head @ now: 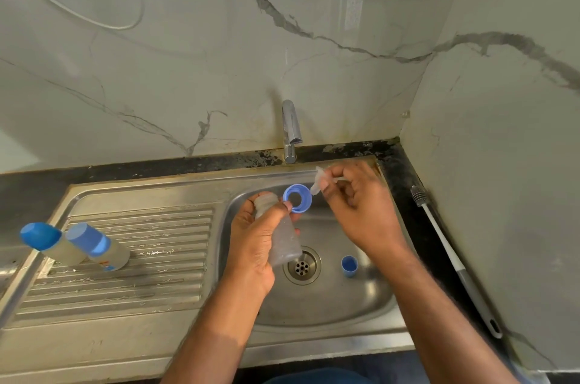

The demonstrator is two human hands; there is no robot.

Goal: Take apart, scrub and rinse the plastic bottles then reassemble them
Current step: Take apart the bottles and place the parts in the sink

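My left hand [254, 236] wraps the light, likely slippery bottle body [284, 242], blue ring [297, 198] at its fingertips; right hand [354, 195] pinches the soft clear teat [320, 178] by its base, beside the ring.

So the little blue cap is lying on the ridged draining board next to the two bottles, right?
Not quite. The head view shows the little blue cap lying inside the sink bowl, to the right of the drain. The two bottles are indeed on the ridged draining board, but the cap is not beside them.
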